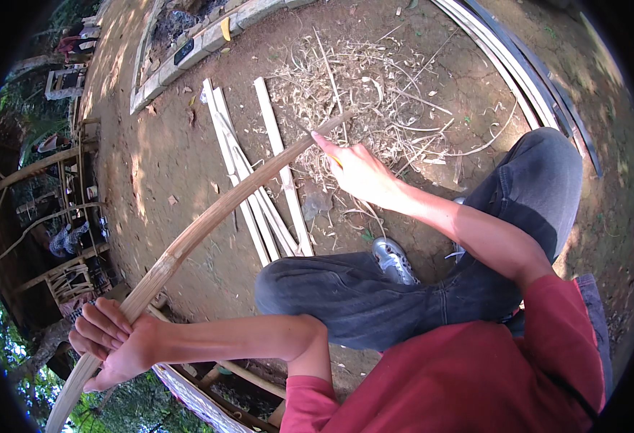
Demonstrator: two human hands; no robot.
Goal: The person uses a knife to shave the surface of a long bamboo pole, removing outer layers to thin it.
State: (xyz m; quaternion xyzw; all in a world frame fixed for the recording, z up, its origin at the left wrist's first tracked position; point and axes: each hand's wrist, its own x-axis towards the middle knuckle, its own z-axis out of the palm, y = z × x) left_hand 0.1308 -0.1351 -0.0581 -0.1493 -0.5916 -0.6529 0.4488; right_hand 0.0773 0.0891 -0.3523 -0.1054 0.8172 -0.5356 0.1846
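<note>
A long pale-brown strip of split wood, apparently bamboo (pixel 219 209), runs diagonally from the lower left up to the shavings. Toward its lower end my left hand (pixel 119 343) is wrapped round it, thumb underneath. By the strip's far end, my right hand (pixel 364 172) is closed on a knife (pixel 336 162); a bit of orange handle shows in the fist. Its thin dark blade points up and left, crossing at the strip. The index finger reaches forward along the tool. Whether the edge is biting into the wood is too small to tell.
Curly shavings (pixel 364 86) cover the dirt beyond my right hand. Several pale strips (pixel 282 166) lie in front of my bent knee (pixel 288 285). Long strips (pixel 512 65) stretch along the right. A stone border (pixel 209 37) with a dark phone-like object (pixel 183 51) stands farther off.
</note>
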